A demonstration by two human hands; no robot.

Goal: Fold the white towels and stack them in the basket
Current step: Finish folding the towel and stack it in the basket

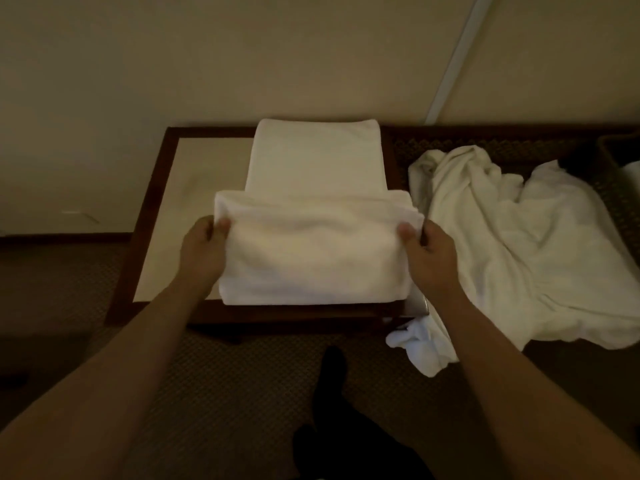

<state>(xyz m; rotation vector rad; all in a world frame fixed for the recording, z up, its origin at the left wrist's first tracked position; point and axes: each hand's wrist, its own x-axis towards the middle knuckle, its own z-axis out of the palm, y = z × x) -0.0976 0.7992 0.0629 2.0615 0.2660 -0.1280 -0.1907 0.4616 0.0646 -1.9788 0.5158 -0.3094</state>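
A folded white towel [311,251] lies on the near half of a low table with a dark wooden frame [152,216]. My left hand [202,247] grips its left edge with the thumb on top. My right hand [427,247] grips its right edge the same way. Behind it lies another folded white towel [317,154], stretched toward the wall. A heap of unfolded white towels [519,244] lies to the right, hanging over the front edge. A dark woven basket [620,147] shows at the far right edge, with something white inside.
A small white cloth [419,344] hangs below the table's front right corner. The wall stands close behind the table. Dark patterned carpet covers the floor, and my dark-clothed leg [332,393] is below the table.
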